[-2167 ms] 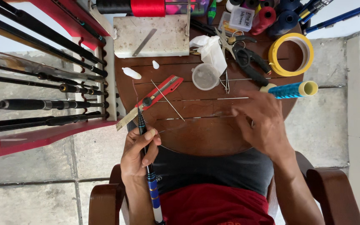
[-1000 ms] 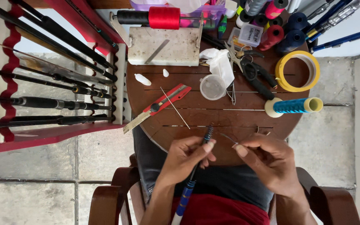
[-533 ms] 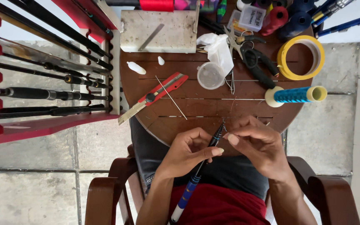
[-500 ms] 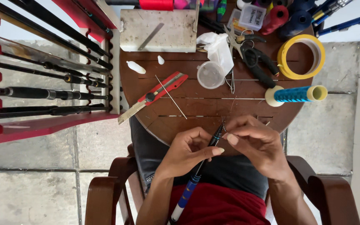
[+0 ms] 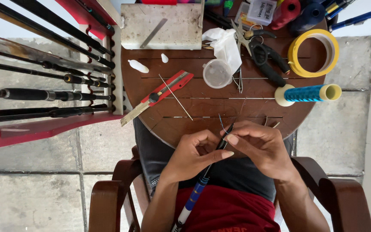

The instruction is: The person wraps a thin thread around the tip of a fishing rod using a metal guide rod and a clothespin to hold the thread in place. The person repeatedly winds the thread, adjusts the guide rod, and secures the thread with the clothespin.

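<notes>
My left hand (image 5: 194,154) grips a thin dark rod (image 5: 202,178) with a blue and white lower section, which runs down across my lap. My right hand (image 5: 260,146) pinches the rod's tip at the near edge of the round wooden table (image 5: 177,124); a short blue thread sticks up from that tip. The two hands touch at the fingertips. A spool of blue thread (image 5: 308,93) lies on its side just beyond my right hand.
On the table lie a red utility knife (image 5: 159,94), a clear plastic cup (image 5: 217,74), scissors (image 5: 263,49), a yellow tape roll (image 5: 314,47), a white block (image 5: 164,25) and thread spools. A red rack (image 5: 44,86) of fishing rods stands left. Wooden chair arms (image 5: 104,202) flank me.
My left hand brought the rod from the left to the middle, and my right hand came back from the table to meet it at the tip. The view has shifted slightly.
</notes>
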